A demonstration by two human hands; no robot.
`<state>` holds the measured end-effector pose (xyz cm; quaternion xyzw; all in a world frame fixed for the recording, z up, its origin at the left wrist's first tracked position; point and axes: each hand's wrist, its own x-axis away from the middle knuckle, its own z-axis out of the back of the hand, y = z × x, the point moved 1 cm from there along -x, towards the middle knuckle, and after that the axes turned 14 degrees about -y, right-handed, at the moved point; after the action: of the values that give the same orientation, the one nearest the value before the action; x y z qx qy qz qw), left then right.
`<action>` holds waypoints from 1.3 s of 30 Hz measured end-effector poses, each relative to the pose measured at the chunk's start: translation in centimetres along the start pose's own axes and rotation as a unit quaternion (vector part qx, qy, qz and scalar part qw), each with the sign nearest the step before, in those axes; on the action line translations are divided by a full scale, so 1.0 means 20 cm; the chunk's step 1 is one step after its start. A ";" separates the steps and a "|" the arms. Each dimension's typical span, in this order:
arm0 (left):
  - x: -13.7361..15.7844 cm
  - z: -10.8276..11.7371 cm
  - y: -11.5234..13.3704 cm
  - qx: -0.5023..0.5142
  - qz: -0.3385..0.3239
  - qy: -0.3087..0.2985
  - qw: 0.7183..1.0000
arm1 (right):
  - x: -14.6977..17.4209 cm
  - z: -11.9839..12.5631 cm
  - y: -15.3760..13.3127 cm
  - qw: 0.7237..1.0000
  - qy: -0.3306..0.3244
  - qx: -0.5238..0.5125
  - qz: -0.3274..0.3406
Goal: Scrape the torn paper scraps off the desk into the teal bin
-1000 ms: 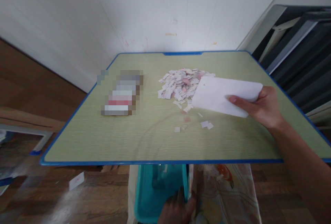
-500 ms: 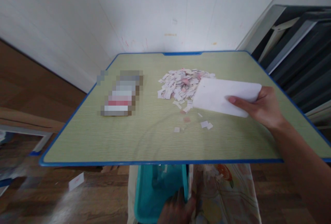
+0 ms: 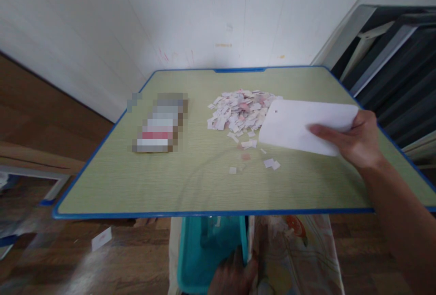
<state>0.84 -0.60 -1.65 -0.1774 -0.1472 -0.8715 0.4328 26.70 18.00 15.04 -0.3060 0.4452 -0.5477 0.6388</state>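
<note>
My right hand [image 3: 354, 138] pinches a flat white card [image 3: 303, 124] by its right end, thumb on top. Near the card's left edge is a small dark spot that looks like a hole. That edge overlaps the right side of a heap of small paper scraps [image 3: 240, 111], mostly white with some pink. A few loose scraps [image 3: 269, 163] lie in front of the heap. Below the table edge, my left hand [image 3: 233, 274] grips the right rim of a teal plastic tray [image 3: 182, 258]; its fingertips are partly in shadow.
The pale green table [image 3: 136, 186] has a blue border. A pixelated box-like object [image 3: 158, 124] lies on its left side. Beneath the table are a patterned cloth [image 3: 293, 263] beside the tray and a paper piece [image 3: 101, 239] on the wooden floor. Dark panels [image 3: 398, 63] lean at right.
My right hand has drawn the white card a little to the right, uncovering more of the heap's edge. My left hand stays on the tray.
</note>
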 end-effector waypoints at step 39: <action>0.00 -0.02 -0.01 0.039 -0.029 0.008 0.999 | 0.02 0.05 0.01 1.000 -0.004 -0.016 -0.009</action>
<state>0.60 -0.68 -1.94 -0.1497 -0.1825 -0.8786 0.4153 27.72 17.45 15.22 -0.3223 0.4485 -0.5448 0.6310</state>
